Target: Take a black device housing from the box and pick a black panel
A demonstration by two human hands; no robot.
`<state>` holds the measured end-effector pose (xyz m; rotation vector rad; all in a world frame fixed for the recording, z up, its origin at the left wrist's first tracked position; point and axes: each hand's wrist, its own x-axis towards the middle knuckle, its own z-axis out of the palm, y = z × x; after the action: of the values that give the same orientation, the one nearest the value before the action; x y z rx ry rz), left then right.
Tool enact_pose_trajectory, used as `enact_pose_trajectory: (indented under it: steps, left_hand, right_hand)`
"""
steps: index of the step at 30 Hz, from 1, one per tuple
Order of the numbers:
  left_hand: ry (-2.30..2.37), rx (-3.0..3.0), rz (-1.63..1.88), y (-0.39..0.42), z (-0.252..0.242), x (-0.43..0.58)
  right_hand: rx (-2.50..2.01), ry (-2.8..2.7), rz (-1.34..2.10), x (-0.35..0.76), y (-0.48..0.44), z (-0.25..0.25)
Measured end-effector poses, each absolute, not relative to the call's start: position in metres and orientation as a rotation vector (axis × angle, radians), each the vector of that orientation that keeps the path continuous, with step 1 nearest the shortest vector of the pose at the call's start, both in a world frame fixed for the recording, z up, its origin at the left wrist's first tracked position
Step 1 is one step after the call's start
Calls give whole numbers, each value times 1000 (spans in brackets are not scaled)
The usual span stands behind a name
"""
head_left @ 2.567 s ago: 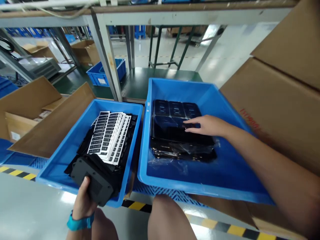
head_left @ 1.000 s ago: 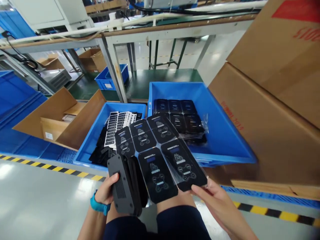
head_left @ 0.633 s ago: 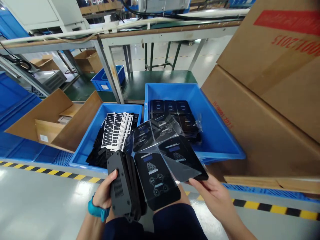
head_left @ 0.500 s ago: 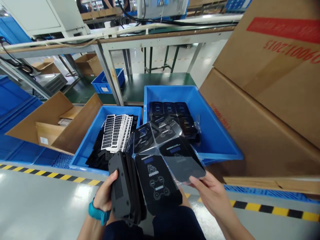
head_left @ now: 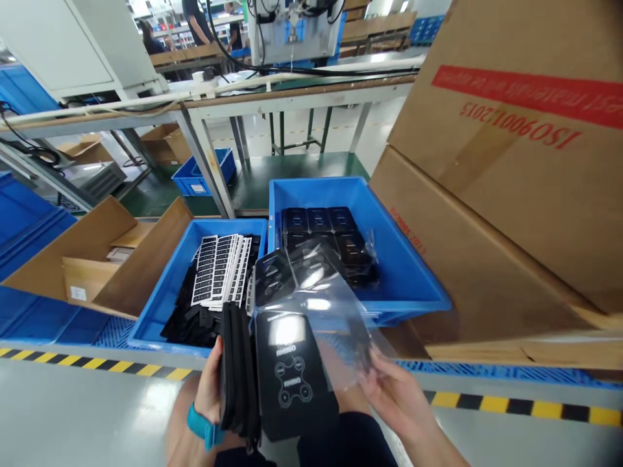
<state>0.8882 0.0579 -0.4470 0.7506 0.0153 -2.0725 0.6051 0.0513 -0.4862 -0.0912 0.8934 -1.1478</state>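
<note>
A black device housing (head_left: 237,370) is gripped upright in the closed left hand (head_left: 208,389). Touching its right side, a clear sheet of black printed labels (head_left: 292,373) is pinched at its edge by the right hand (head_left: 393,397). Beyond both hands, blue bins (head_left: 394,272) are seen.

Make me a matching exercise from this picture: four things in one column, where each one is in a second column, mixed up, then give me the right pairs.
Things
1. white label sheets
2. black device cases
3. clear film sheet
4. wrapped black sheet stack

Places
A. in the right blue bin
B. held in the left hand
C. in the left blue bin
D. held in the right hand

Pairs: 1-C, 2-B, 3-D, 4-A
</note>
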Motion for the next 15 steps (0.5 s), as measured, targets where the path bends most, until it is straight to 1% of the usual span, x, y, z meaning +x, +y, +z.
enact_pose_trajectory:
  steps: [3, 5, 12, 15]
  left_hand:
    - [-2, 644, -2193, 52, -455, 884]
    - [-13, 640, -2214, 49, -461, 883]
    - [-23, 872, -2081, 53, -478, 890]
    - [-68, 876, -2074, 56, -484, 893]
  right_hand:
    - [-147, 790, -1184, 605, 52, -495]
    - [-148, 807, -1209, 604, 50, -500]
    - [-254, 934, -1246, 587, 48, -504]
    - [-283, 934, -1174, 581, 48, -503]
